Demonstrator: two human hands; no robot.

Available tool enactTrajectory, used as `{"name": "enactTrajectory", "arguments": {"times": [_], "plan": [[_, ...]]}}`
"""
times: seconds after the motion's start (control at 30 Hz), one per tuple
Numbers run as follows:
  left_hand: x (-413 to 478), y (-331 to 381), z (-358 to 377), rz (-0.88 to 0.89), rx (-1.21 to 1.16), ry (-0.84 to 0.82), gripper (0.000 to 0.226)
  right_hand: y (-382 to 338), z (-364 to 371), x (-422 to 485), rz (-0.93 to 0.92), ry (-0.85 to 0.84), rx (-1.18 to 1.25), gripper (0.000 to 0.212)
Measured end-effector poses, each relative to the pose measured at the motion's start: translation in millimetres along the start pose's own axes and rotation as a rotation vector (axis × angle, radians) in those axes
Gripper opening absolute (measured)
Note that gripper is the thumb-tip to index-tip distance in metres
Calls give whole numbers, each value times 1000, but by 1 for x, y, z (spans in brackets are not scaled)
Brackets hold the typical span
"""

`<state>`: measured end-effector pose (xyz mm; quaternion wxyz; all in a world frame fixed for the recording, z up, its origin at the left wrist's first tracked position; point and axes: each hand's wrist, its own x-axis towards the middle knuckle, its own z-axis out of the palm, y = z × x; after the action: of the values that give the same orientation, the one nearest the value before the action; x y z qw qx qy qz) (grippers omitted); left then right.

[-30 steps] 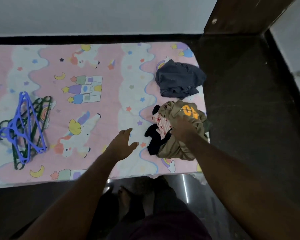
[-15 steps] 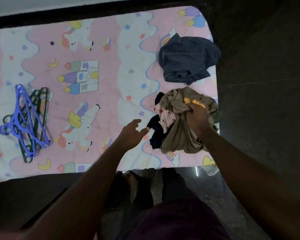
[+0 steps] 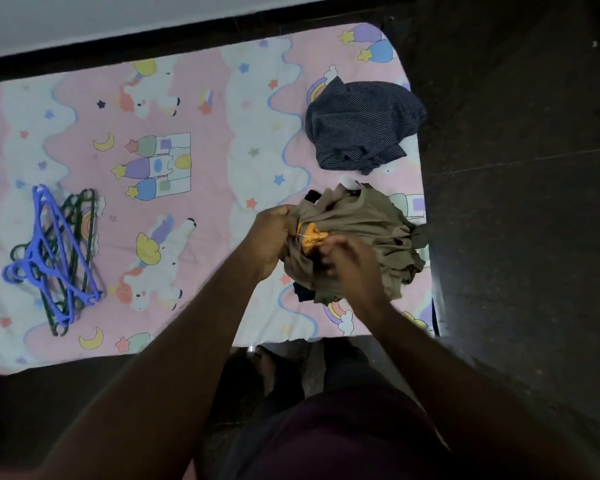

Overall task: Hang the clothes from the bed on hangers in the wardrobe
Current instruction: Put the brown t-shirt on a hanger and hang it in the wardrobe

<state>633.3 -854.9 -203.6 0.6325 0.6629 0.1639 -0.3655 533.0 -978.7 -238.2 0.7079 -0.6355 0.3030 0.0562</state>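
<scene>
A: Where does the person have the khaki T-shirt (image 3: 371, 220)?

B: Right of centre, bunched up over the near edge of the bed (image 3: 205, 161). The left hand (image 3: 274, 237) has its fingers curled round a fistful. The right hand (image 3: 347, 261) is a little blurred and looks to be pinching the cloth beside the orange print (image 3: 312, 237).

A: What would make this step go well?

B: Probably finding the collar or shoulders, then lifting straight up and shaking the shirt open. That way the dark garment (image 3: 302, 294) underneath doesn't come along.

A: And then?

B: The pile of blue and green hangers (image 3: 54, 258) lies well apart at centre left, so one hand would have to let go to fetch one. Farther off, at upper right, a navy striped shirt (image 3: 361, 129) lies crumpled. The wardrobe isn't in view.
</scene>
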Motion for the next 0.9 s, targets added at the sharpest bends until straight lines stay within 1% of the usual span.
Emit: {"name": "enactTrajectory", "arguments": {"times": [0.03,0.07,0.1,0.13,0.17,0.2,0.23,0.27,0.3,0.33,0.37,0.4,0.43,0.5,0.53,0.57,0.67,0.73,0.77,0.83,0.9], "plan": [[-6,6,-3,23,-3,-25,26,-2,-3,7,107,72,108,22],[-13,10,-6,33,24,-79,29,0,-8,16,222,93,183,38],[-21,14,-9,24,90,-160,31,0,-12,23,328,63,199,48],[-30,15,-13,2,197,-253,31,-1,-11,29,417,-13,243,49],[-38,13,-18,-43,315,-351,29,-1,-8,33,506,-125,287,46],[-46,9,-23,-93,405,-413,25,-1,0,34,564,-226,343,43],[-52,4,-28,-136,440,-411,19,-3,12,31,598,-267,381,40],[-56,-4,-35,-156,427,-330,17,-6,26,26,622,-296,396,35],[-61,-11,-45,-154,378,-195,19,-11,41,19,622,-353,382,29],[-61,-20,-58,-141,295,-44,22,-16,58,13,605,-380,343,25],[-64,-27,-70,-132,210,65,27,-20,72,3,562,-442,295,24],[-67,-33,-82,-127,141,107,36,-22,88,-6,495,-503,180,22],[-70,-39,-93,-121,87,83,44,-21,100,-15,406,-557,76,18],[-80,-46,-106,-64,36,10,50,-21,117,-30,239,-557,-244,9],[-86,-47,-110,-19,49,9,47,-20,126,-35,169,-570,-359,17],[-90,-45,-112,16,80,42,42,-17,133,-38,127,-571,-422,25],[-103,-37,-117,142,178,199,21,-15,154,-46,114,-479,-416,35],[-116,-33,-130,245,238,260,20,-11,165,-56,7,-427,-462,44],[-121,-32,-137,284,234,282,21,-11,167,-62,-33,-414,-445,46],[-140,-30,-162,370,179,334,23,-8,181,-77,-56,-349,-294,43],[-152,-22,-177,421,121,370,22,-1,186,-76,-14,-270,-161,44]]}}
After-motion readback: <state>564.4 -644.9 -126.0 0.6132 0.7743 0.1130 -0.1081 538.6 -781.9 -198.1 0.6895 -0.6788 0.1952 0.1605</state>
